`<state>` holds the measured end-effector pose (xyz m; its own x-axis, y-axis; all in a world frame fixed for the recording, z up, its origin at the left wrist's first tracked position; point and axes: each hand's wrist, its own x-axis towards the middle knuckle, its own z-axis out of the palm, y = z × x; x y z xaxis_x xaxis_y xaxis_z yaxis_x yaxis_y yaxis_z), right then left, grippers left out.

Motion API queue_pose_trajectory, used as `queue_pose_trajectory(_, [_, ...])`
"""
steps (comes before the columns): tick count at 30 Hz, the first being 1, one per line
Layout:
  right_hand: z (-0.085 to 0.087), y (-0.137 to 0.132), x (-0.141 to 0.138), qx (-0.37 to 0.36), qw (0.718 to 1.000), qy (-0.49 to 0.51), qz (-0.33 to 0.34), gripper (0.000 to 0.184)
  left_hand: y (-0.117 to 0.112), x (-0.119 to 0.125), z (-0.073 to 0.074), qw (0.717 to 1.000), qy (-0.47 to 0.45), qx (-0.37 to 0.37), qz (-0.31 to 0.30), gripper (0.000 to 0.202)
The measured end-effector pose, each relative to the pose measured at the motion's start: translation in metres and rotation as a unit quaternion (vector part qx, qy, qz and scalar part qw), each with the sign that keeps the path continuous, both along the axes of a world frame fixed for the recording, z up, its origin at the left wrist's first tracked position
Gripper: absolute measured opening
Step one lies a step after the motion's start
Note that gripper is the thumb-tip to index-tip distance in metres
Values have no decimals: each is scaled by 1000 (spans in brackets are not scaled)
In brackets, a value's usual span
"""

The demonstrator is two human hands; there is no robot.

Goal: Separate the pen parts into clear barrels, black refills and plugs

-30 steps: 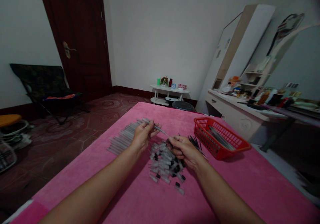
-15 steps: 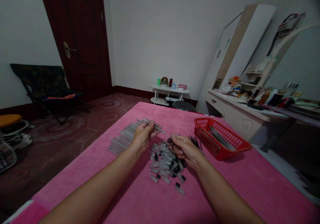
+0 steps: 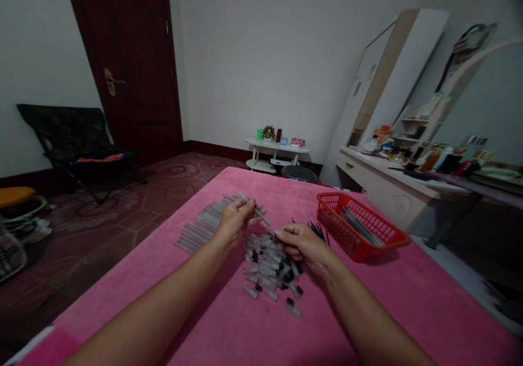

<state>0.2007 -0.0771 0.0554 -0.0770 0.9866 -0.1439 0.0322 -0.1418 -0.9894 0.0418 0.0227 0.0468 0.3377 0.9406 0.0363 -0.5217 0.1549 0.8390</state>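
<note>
My left hand [image 3: 237,217] is closed round a thin grey translucent tube [image 3: 262,217] that slants down toward my right hand [image 3: 297,242]. My right thumb and fingers are pinched together close to the tube's lower end; whatever sits between them is too small to make out. Under and in front of the right hand lies a heap of short clear caps [image 3: 265,270] mixed with small black pieces [image 3: 290,302]. Beside the left hand, similar grey tubes [image 3: 200,227] lie in a row. Thin black sticks [image 3: 320,230] lie beyond the right hand.
A red plastic basket [image 3: 359,253] holding several slender grey pieces [image 3: 362,227] stands on the pink cloth [image 3: 196,311] to the right. A dressing table [image 3: 384,178] with bottles is farther right. A folding chair [image 3: 73,137] stands at left near the door.
A dark piece at my right fingertips no longer shows. The tube in my left hand points down a bit more steeply, and the right fingers have shifted slightly.
</note>
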Motion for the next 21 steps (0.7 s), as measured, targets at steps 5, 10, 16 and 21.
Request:
queue_pose_trajectory(5, [20,-10,25,47,971,-208,111,21,26,-19,3,995,-44,-21,91,18])
queue_pose_trajectory(10, [25,-12,44,69,925,-364,84,15,38,-29,4,990,-71,-26,116,15])
queue_pose_trajectory(16, [19,-10,45,52,901,-424,71,16,34,-26,4,991,-71,-30,110,15])
queue_pose_trajectory(21, [18,-9,49,48,884,-461,55,15,34,-25,4,990,-71,-35,113,14])
